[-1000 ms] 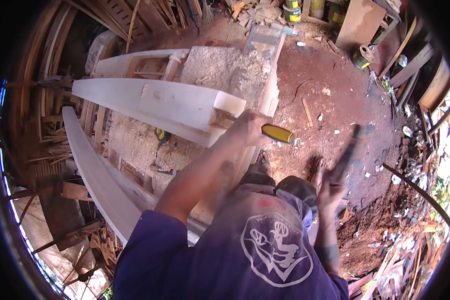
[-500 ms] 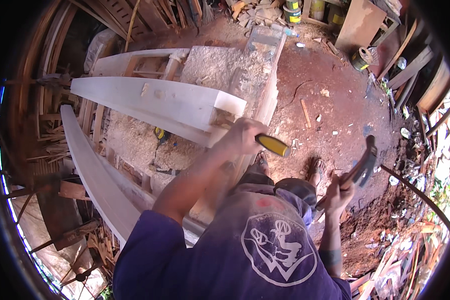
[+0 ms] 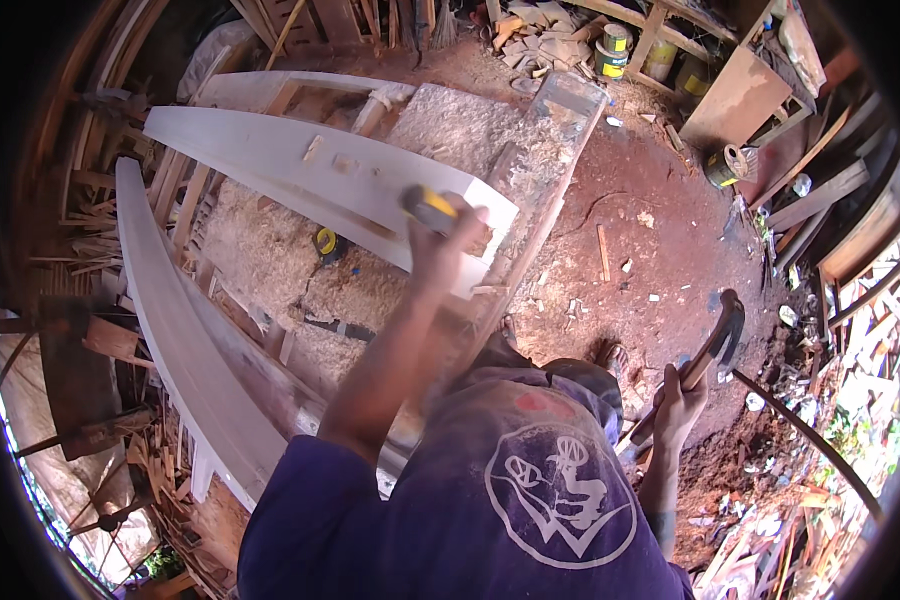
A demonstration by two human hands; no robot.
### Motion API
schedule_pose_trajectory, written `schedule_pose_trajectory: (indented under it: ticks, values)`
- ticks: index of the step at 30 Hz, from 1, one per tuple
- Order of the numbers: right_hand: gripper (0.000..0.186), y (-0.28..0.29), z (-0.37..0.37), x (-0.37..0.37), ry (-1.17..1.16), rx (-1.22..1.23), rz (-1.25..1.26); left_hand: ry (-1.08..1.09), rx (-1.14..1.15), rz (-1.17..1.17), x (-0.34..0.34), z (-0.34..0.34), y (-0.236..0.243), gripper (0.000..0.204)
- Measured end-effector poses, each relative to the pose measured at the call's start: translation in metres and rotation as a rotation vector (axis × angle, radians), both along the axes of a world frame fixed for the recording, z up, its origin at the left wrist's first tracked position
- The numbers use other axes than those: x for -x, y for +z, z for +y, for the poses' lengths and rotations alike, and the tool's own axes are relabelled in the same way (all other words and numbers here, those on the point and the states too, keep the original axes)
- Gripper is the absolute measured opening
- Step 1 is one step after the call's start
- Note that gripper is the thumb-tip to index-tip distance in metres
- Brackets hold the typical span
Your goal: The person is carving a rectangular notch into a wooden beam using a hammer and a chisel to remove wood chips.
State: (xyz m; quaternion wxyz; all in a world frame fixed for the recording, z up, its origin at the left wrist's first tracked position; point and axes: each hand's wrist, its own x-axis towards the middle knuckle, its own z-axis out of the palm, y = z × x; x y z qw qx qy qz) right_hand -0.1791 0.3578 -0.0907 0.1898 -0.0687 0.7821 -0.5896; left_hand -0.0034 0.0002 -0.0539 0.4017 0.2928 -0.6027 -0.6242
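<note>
Lying lengthwise over the bench [image 3: 576,98] in the head view, a pale wooden beam [image 3: 280,150] has a smooth, whitish long face with small rectangular marks along it, and its squared near end sits close to the bench's edge. Just over that end is a handled tool [image 3: 430,205], yellow and black, rounded at the tip (motion blur softens it, and its working end cannot be made out). The left hand [image 3: 440,245] grips this tool, forearm slanting up and forward from the sleeve; whether hand or tool touches the beam, I cannot tell. Out to the other side, above the reddish floor [image 3: 660,225], the right hand [image 3: 681,402] has its fingers wrapped round the handle of a hammer [image 3: 711,353], elbow bent, the dark head tilted up and away from the body.
</note>
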Motion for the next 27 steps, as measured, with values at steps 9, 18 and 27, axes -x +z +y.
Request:
schedule_pose_trajectory:
  ticks: [9, 18, 27]
  values:
    - [0.016, 0.06, -0.068, 0.023, 0.319, -0.065, 0.106, 0.118, 0.054, 0.167, -0.004, -0.028, -0.029, 0.019]
    - [0.018, 0.091, -0.088, 0.031, 0.537, -0.169, 0.243, 0.093, 0.283, -0.1, -0.021, -0.028, -0.021, 0.014]
    - [0.02, 0.11, -0.113, 0.047, 0.648, -0.126, 0.321, 0.288, -0.034, 0.163, 0.012, -0.035, -0.013, 0.031]
